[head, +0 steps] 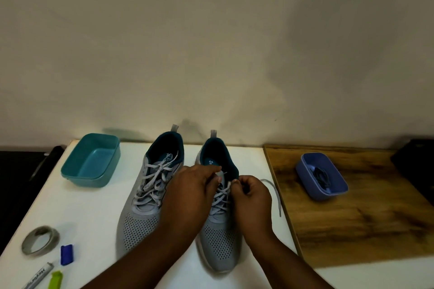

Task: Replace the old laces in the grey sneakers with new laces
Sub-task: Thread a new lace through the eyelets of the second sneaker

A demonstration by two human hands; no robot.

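Right sneaker (pixel 219 237) sits at 6 o'clock on the desk (pixel 77 213). My left hand (pixel 190 192) and right hand (pixel 252 199) each pinch its old lace (pixel 222 197) near the top eyelets. Lace feels soft, limp, light; I judge gripping at the stiff tip best.

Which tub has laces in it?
The blue plastic tub on the wooden board holds dark laces; the teal plastic tub on the white table looks empty.

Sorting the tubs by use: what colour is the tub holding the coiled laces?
Blue-purple; the tub sits on the wooden board, clearest in the head view.
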